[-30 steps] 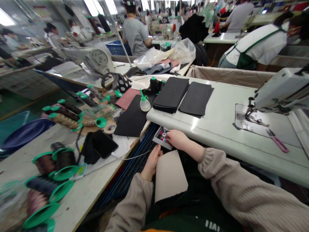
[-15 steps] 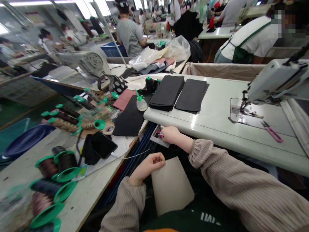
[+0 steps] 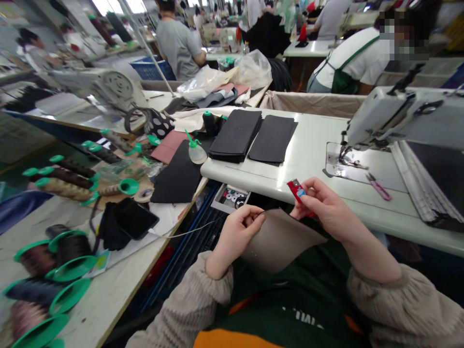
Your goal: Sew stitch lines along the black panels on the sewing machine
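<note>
My left hand pinches the corner of a thin grey-beige panel with a dark upper edge; it hangs above my lap. In my right hand is a red lighter with a metal top and a blue-and-white print, held just above the panel's upper edge. Some right fingers are beside that edge; whether they touch it I cannot tell. No flame shows. Beyond my left hand, a small open drawer under the table holds bobbins and other small parts.
Two stacks of black panels lie on the sewing table. A sewing machine and pink-handled snips are at the right. Thread cones, a phone and an oil bottle occupy the left bench. Co-workers are farther back.
My right hand has come out of the drawer with the red lighter and moved right, to the panel. My left hand has raised and turned the panel. The view has shifted right.
</note>
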A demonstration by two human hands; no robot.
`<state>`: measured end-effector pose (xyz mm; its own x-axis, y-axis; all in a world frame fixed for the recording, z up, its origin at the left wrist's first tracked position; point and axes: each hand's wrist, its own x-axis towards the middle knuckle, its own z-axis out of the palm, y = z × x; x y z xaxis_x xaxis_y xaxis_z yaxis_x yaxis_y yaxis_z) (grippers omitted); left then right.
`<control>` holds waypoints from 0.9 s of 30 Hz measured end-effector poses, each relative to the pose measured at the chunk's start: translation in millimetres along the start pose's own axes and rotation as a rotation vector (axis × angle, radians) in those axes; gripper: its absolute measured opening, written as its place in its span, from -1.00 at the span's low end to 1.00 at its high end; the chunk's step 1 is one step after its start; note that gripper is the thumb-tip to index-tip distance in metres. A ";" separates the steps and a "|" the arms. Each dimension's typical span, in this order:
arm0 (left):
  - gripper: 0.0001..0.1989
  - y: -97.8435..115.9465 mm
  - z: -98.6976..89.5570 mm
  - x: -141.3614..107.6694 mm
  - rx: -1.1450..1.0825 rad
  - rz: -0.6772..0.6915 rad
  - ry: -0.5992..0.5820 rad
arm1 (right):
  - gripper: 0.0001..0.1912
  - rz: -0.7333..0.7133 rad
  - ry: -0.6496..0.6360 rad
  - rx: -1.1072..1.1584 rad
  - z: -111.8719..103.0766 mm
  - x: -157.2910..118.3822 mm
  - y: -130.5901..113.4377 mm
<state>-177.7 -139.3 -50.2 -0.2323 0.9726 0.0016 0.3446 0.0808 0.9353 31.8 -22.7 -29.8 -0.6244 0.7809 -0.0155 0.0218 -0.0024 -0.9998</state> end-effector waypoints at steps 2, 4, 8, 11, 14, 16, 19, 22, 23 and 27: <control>-0.81 6.3 11.9 5.4 0.044 0.054 0.001 | -0.81 -0.015 0.100 0.060 -5.8 -19.8 9.5; -0.84 11.3 23.3 11.1 0.105 0.106 0.020 | -0.80 -0.067 0.245 0.036 -11.5 -32.1 19.5; -0.90 16.9 42.7 22.0 0.203 0.185 0.098 | -0.78 -0.205 0.502 -0.039 -27.2 -46.4 30.7; -0.90 20.8 55.0 28.6 0.226 0.218 0.138 | -0.73 -0.237 0.583 -0.116 -31.1 -56.2 29.8; -0.90 26.9 67.3 32.3 0.212 0.248 0.118 | -0.75 -0.124 0.436 -0.024 -19.7 -61.9 27.9; -0.90 30.8 75.0 33.2 0.205 0.270 0.104 | -0.72 -0.052 0.322 0.122 -7.5 -62.2 28.0; -0.91 33.7 83.2 33.0 0.194 0.307 0.093 | -0.65 0.000 0.229 0.216 6.5 -59.8 29.7; -0.91 33.3 87.0 31.9 0.186 0.346 0.085 | -0.65 0.059 0.229 0.262 10.2 -56.6 32.8; -0.91 33.0 87.7 31.4 0.184 0.357 0.086 | -0.61 0.092 0.243 0.302 9.9 -55.3 34.2; -0.89 33.5 90.4 28.6 0.172 0.384 0.077 | -0.41 0.226 0.305 0.383 6.3 -47.9 39.4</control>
<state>-90.6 -89.2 -50.8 -0.1223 0.9208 0.3704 0.5646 -0.2424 0.7890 57.6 -64.2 -68.5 -0.3805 0.8804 -0.2830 -0.1927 -0.3748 -0.9068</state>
